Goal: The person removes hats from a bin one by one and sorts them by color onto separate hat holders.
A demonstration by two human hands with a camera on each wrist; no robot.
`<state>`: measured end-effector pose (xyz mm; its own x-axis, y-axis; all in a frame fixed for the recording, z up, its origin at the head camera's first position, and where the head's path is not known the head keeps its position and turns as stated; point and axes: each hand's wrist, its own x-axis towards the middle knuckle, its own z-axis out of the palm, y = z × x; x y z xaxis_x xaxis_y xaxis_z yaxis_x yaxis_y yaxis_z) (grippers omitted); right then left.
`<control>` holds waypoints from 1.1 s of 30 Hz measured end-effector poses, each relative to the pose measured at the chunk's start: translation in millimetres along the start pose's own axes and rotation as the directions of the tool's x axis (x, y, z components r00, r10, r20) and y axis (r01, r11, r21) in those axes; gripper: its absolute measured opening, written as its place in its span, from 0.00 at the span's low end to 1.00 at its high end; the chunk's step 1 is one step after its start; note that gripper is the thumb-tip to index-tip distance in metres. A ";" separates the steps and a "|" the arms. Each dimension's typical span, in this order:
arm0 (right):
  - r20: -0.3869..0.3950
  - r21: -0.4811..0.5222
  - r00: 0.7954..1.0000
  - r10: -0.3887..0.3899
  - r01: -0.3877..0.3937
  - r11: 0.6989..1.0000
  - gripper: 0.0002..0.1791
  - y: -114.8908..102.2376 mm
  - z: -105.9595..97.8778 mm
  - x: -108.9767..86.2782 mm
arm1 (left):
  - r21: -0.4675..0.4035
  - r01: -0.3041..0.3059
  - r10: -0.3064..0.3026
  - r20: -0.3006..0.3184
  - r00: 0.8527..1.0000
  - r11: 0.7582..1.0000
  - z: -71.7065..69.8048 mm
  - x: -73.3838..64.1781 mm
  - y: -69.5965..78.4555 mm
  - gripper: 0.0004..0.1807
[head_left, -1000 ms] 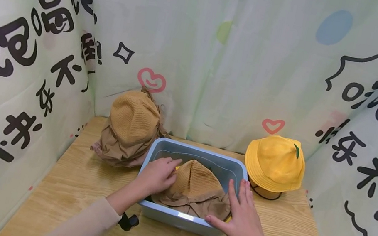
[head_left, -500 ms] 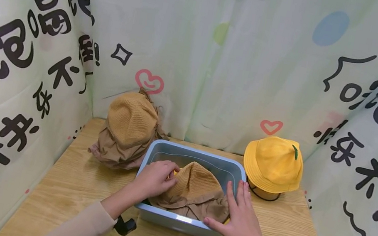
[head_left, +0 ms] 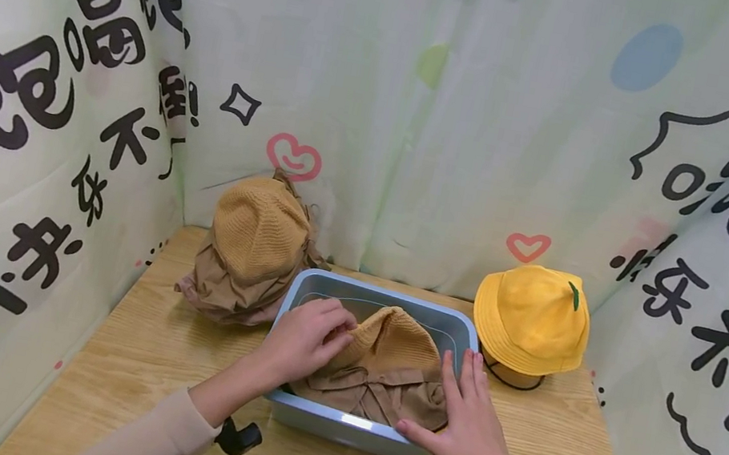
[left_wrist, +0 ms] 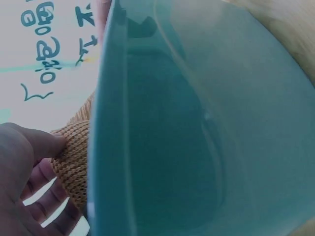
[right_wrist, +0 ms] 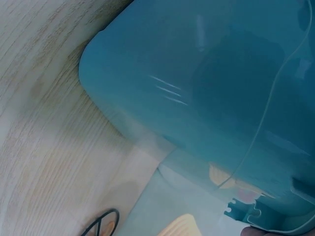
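Observation:
A tan knitted hat with a brown cloth brim (head_left: pixel 387 345) lies inside the light blue plastic bin (head_left: pixel 343 434). My left hand (head_left: pixel 308 340) reaches over the bin's left side and pinches the hat's knitted crown. In the left wrist view, the thumb of the left hand (left_wrist: pixel 19 162) presses on the knit fabric (left_wrist: pixel 75 157) beside the bin wall (left_wrist: pixel 221 123). My right hand (head_left: pixel 472 425) rests on the bin's front right corner, its fingers fairly straight along the rim. Little of that hand shows in the right wrist view, where the bin's side (right_wrist: pixel 172 98) fills most of the picture.
Behind the bin on the left stands a stack of tan and brown hats (head_left: pixel 255 241). A yellow bucket hat (head_left: pixel 532 314) with a green sprout stands at the back right. Printed curtains (head_left: pixel 387 101) enclose the wooden table (head_left: pixel 560 449) at the back and sides.
The left hand has shifted slightly right and up with the hat's crown, which stands a little higher. Yellow that showed beside the hat is now covered. The right hand has stayed on the rim.

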<state>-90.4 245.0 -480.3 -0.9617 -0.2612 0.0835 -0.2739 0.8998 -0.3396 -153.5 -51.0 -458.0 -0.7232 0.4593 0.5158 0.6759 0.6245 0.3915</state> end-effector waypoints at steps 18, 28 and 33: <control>-0.001 0.022 1.000 0.002 -0.002 1.000 0.72 0.2 0.3 -0.5 | 0.085 -0.167 0.176 -0.102 0.979 0.982 -36.9 14.4 17.3 0.02; 0.004 0.026 1.000 -0.008 0.008 1.000 0.71 2.0 1.5 0.0 | 0.046 -0.162 0.168 -0.194 0.967 0.986 -63.0 26.7 12.3 0.03; 0.014 0.018 1.000 -0.006 0.006 1.000 0.71 2.8 1.6 1.1 | 0.042 -0.157 0.162 -0.221 0.962 0.987 -78.0 31.8 8.0 0.03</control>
<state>-92.1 246.6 -482.7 -0.9596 -0.2719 0.0725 -0.2795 0.8916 -0.3563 -160.0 -80.7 -379.1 -0.5544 0.4029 0.7282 0.7741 0.5709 0.2735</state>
